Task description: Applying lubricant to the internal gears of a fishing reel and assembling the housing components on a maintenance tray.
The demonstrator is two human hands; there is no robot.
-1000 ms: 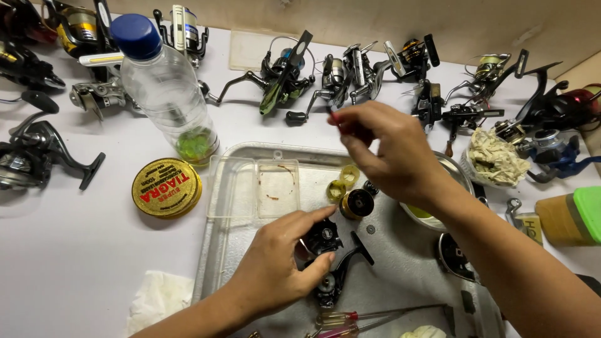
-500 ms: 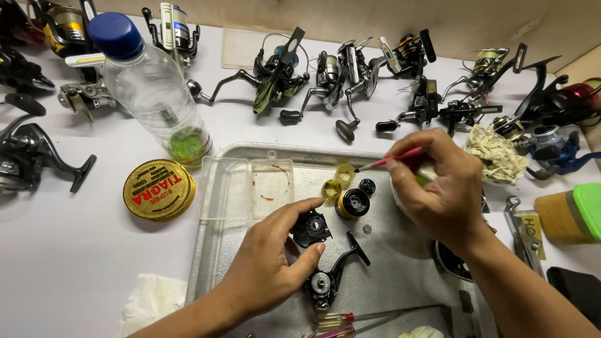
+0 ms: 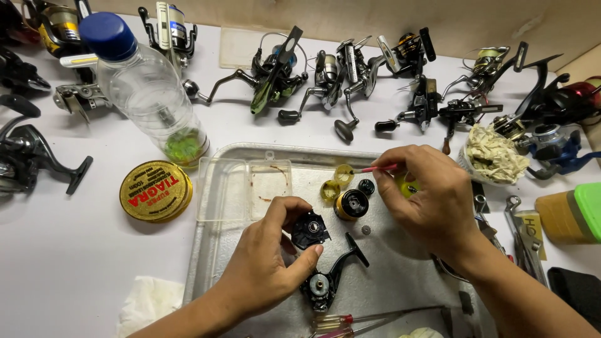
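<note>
i see left hand [image 3: 266, 266] pinching black reel part [image 3: 310, 230] above tray [image 3: 213, 244]; right hand [image 3: 429, 200] closed on red brush [image 3: 379, 168] over it.

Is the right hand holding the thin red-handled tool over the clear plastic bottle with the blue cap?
No: the right hand holds the thin red-handled tool over the metal tray, well apart from the clear plastic bottle.

Round yellow tin [image 3: 156, 191], red lettering on its lid, lies left of the metal tray [image 3: 210, 250]. Clear bottle [image 3: 145, 87], blue cap, stands behind it; label possibly absent.
</note>
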